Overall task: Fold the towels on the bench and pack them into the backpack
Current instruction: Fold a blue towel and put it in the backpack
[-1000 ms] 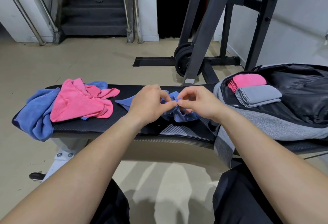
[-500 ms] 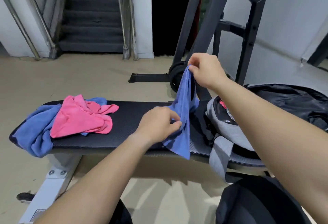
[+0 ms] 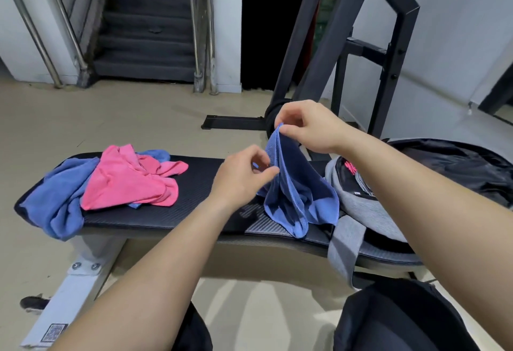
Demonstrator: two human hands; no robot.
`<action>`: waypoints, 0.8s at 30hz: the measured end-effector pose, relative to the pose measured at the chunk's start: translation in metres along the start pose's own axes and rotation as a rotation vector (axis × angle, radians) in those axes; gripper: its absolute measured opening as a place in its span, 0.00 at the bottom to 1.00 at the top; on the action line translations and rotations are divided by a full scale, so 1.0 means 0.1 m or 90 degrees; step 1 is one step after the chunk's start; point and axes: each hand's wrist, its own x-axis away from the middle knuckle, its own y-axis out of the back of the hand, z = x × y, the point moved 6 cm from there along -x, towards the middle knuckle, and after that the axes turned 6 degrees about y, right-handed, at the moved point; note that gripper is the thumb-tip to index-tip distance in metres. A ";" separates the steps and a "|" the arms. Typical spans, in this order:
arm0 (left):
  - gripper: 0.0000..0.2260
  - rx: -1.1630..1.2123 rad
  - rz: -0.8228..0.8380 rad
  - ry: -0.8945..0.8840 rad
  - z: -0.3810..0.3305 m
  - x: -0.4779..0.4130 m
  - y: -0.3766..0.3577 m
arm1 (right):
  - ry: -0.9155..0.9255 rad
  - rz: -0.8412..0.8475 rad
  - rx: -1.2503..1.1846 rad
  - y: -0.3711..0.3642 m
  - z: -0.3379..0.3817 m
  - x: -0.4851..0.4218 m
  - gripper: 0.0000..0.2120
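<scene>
Opening out blue towel (image 3: 297, 192) above bench (image 3: 194, 184) | R hand (image 3: 308, 125) pinches top corner, L hand (image 3: 241, 178) pinches side edge | next, probably: find 2nd corner, spread flat, fold, then backpack (image 3: 374, 211).

backpack (image 3: 361, 206) interior mostly behind the right forearm (image 3: 416, 200) (pink sliver showing), bench-leg label (image 3: 54, 332) unreadable
</scene>
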 end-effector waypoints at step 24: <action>0.08 0.075 0.052 0.277 1.06 -0.05 0.42 | -0.227 -0.222 0.082 0.30 -0.98 0.32 0.05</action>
